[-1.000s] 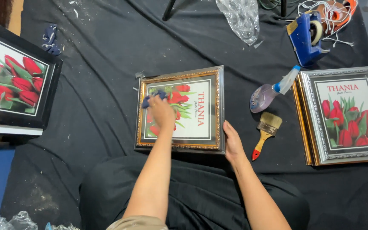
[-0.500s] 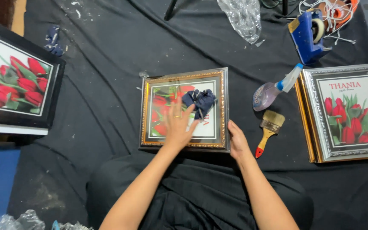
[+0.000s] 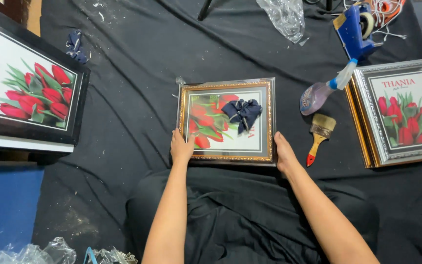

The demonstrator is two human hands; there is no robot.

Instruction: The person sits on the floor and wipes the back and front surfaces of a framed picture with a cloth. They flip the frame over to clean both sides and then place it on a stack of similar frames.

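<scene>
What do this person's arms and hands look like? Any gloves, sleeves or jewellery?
Both forearms are bare, with no sleeves in view. The left hand and right hand wear no gloves, and no rings, watch or bracelets show. Slim arms; dark clothing covers the lap below them.

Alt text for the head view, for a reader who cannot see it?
Two hands, left and right, grip the near corners of a gold frame lying on black cloth, a dark rag on its glass. A brush and spray bottle lie to its right.
</scene>
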